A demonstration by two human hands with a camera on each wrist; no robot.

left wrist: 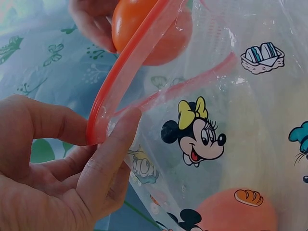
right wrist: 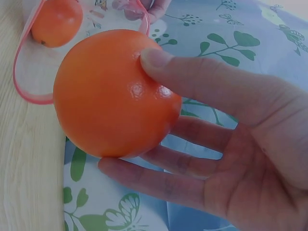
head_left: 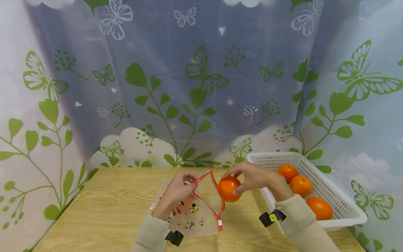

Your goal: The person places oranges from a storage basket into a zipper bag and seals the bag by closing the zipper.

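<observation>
A clear zip bag (head_left: 201, 218) with cartoon prints and a red zip rim stands with its mouth spread open toward the right. My left hand (head_left: 180, 190) pinches the rim between thumb and index finger, as the left wrist view shows close up. Between the thumb and fingers of my right hand (head_left: 252, 176) is an orange (right wrist: 115, 94), held right at the bag's mouth. Inside the bag lies another orange (right wrist: 57, 21), seen through the plastic in the left wrist view as well.
On the right a white plastic basket (head_left: 346, 220) holds several oranges (head_left: 301, 186). The wooden table (head_left: 104, 210) reaches back to a patterned curtain (head_left: 176, 105) with butterflies and leaves, which also hangs on both sides.
</observation>
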